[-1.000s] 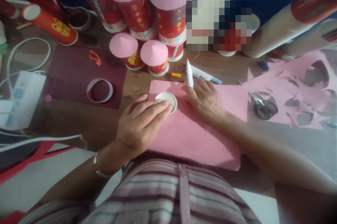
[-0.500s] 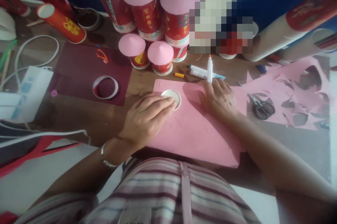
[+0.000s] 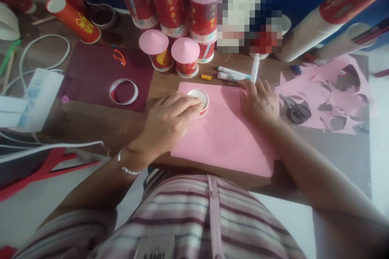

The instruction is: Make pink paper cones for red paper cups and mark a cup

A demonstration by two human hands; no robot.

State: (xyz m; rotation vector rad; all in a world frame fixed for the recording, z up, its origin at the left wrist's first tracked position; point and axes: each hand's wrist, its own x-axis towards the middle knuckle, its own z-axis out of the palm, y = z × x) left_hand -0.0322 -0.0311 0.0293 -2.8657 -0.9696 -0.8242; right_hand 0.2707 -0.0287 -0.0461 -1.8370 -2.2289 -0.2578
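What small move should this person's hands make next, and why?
Perhaps bring the slim white marker in the right hand to the edge of the short, round, white-and-red container: the left hand holds that over the flat pink paper, marker and container are apart, and faint curved marks show on the paper.

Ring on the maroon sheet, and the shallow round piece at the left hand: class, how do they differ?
The round piece has a closed white face; the ring is an open hoop. The round piece looks smaller across than the ring. The left hand holds the round piece, while nobody touches the ring. Both are circular, with white and red showing.
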